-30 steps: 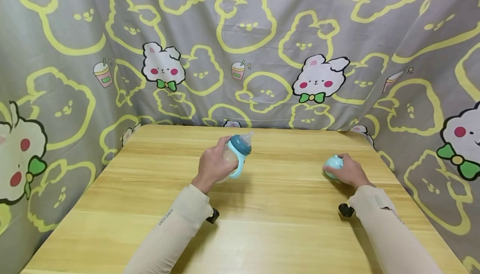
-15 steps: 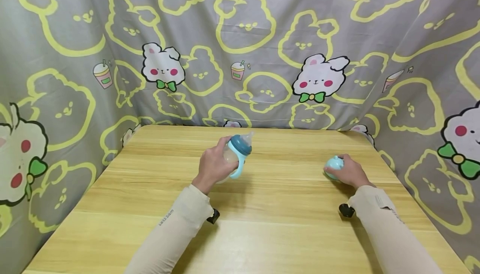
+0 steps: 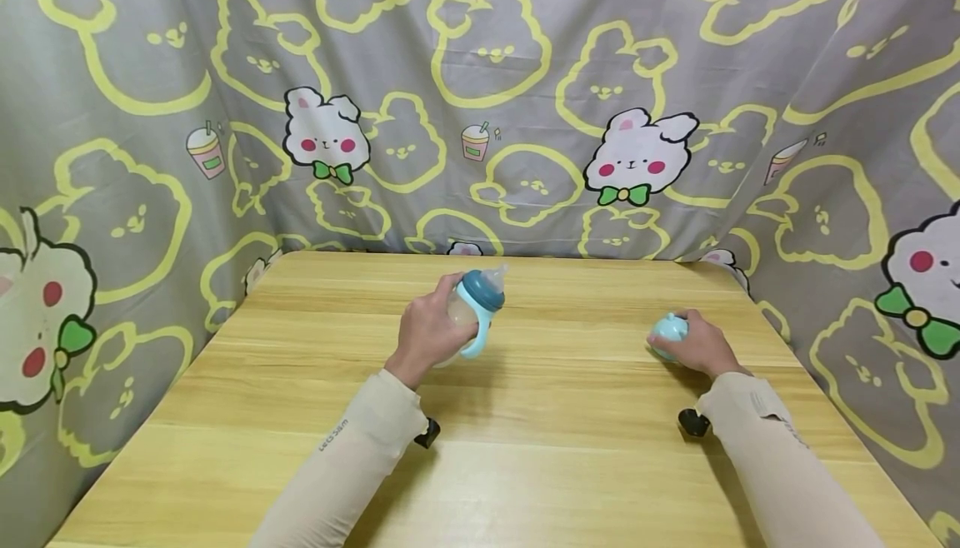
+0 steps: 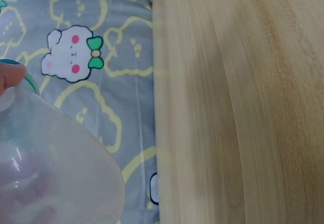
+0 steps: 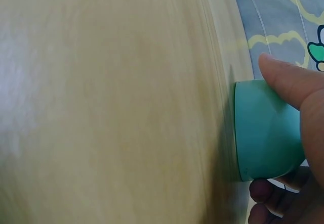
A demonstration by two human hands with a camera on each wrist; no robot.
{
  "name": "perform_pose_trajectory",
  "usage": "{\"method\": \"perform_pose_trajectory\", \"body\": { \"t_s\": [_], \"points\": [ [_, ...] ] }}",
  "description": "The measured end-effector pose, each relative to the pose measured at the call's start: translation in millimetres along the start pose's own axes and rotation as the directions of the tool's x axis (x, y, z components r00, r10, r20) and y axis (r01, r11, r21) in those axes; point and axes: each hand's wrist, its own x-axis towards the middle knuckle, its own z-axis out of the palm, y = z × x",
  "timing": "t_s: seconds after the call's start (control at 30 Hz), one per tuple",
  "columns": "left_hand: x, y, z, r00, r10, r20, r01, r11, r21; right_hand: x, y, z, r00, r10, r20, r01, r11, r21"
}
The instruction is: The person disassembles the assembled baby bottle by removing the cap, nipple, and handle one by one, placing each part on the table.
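Observation:
My left hand [image 3: 431, 327] grips a baby bottle [image 3: 462, 312] round its clear body, tilted with the nipple up and to the right. The bottle has a dark teal collar and a light blue handle. In the left wrist view the bottle's cloudy, see-through body [image 4: 76, 168] fills the lower left, with fingers showing through it. Over on the right, my right hand [image 3: 703, 343] holds a light blue domed bottle cap [image 3: 670, 329] with small ears. The right wrist view shows this cap [image 5: 266, 130] between thumb and fingers, its flat rim toward the wooden tabletop.
The wooden table [image 3: 555, 415] reaches back to a grey curtain [image 3: 517, 123] with yellow outlines and rabbit prints, which also hangs along both sides. A black wrist-camera piece [image 3: 427, 433] sits under the left cuff, another black piece [image 3: 693, 422] beside the right cuff.

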Motion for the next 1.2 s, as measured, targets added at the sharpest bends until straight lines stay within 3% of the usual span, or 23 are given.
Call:
{"method": "perform_pose_trajectory", "body": {
  "t_s": [0.8,1.2],
  "points": [
    [-0.9,2.4,-1.6,1.000,-0.021,0.017,0.021,1.000,0.008,-1.0,-2.6,-2.3,1.000,-0.012,0.011,0.012,1.000,-0.028],
    [-0.7,1.3,-1.1,1.000,-0.019,0.018,0.018,1.000,0.018,-2.1,-17.9,-15.0,0.999,-0.036,-0.041,0.035,0.999,-0.018]
  ]
}}
